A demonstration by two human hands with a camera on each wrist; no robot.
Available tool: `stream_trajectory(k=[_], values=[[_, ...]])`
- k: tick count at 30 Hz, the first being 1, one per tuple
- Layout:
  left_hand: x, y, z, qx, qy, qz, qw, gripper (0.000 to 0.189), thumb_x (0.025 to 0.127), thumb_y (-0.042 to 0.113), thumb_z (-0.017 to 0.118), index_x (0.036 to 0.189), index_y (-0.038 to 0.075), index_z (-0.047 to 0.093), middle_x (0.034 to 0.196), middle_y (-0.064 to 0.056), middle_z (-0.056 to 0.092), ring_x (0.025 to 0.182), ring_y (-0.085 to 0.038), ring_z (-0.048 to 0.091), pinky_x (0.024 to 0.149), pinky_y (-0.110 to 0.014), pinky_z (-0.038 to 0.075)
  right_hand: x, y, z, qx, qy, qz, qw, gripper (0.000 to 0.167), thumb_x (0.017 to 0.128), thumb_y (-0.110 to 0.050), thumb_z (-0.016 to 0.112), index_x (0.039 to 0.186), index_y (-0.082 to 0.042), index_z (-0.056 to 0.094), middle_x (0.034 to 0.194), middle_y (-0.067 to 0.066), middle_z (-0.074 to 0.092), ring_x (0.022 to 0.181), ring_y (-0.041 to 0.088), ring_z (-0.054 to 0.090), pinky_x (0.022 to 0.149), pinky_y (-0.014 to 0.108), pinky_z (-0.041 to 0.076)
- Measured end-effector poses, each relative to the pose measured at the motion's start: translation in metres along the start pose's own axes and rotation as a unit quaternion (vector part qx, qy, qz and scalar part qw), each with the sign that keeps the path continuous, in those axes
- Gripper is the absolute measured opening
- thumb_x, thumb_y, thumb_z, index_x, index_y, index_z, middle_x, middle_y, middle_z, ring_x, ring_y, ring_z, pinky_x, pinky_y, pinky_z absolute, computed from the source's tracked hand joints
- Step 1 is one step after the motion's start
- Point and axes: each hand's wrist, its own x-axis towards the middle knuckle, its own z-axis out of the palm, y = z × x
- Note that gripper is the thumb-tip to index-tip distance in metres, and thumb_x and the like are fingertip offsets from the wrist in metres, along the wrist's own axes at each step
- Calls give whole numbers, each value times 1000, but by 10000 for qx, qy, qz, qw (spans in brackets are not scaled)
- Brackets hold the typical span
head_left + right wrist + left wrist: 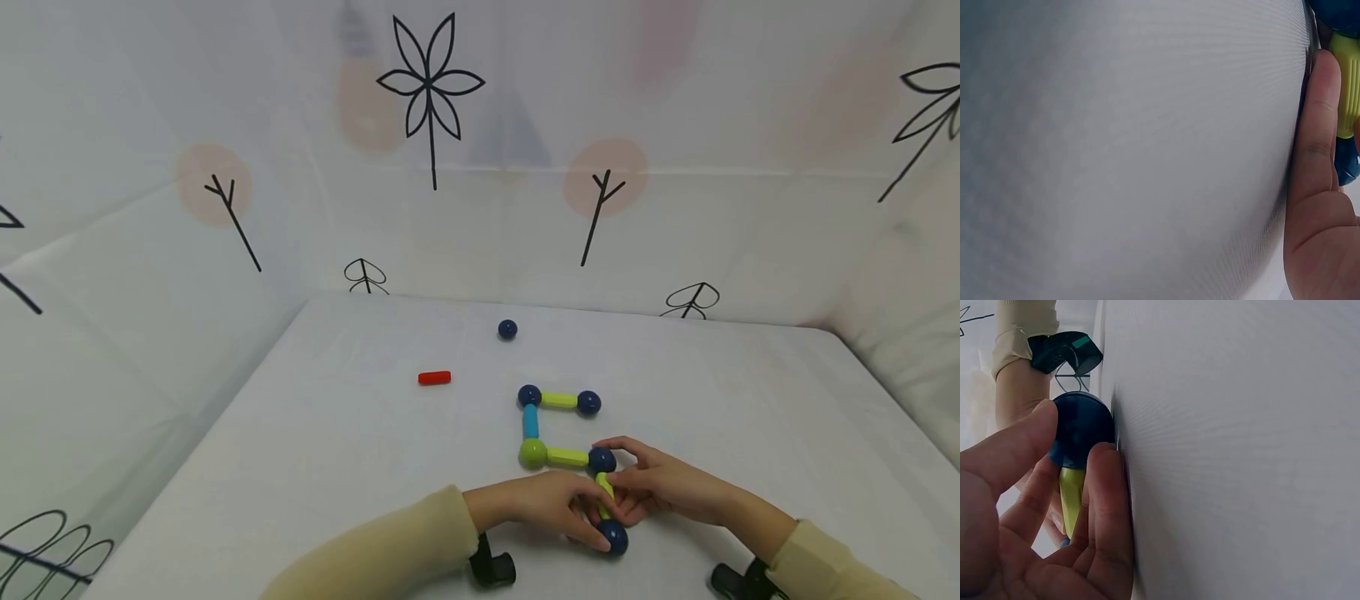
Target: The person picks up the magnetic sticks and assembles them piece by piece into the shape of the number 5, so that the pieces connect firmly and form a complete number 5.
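On the white table is a flat figure of toy building balls and rods. Its far part has a dark blue ball (529, 396), a yellow-green rod (558, 401), another dark blue ball (588, 403) and a light blue rod (531, 422). A green ball (533, 453) joins a second yellow-green rod (567, 457), ending at a dark blue corner ball (602, 460). My right hand (667, 487) holds that corner ball between index finger and thumb, beside a near yellow-green rod (605, 492). My left hand (551, 504) pinches the near dark blue ball (1082, 428) on this rod's end.
Farther back lie a red rod (434, 378) and a loose dark blue ball (507, 330). A white cloth (495, 233) with plant drawings stands behind the table. Black wrist cameras, such as the left one (492, 569), hang below the sleeves.
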Motion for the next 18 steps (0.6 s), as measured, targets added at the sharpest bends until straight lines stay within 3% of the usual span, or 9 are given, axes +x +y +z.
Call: stream_trajectory(k=[12,18], values=[[-5,0,-4,-239,-114,-38,9996,31,88,7,64,118,8,61,88,10,60,76,0,55,67,-17,47,0,-1,1,29,55,27,10000,61,96,-18,51,142,-2,14,88,17,63,77,25,65,72,35,54],[-11,-2,-8,-609,-100,-61,9981,30,89,5,62,118,7,61,95,7,63,79,-2,58,68,-20,50,0,-1,1,39,21,-4,10000,60,97,-17,50,142,-2,14,90,17,62,76,24,65,72,35,54]])
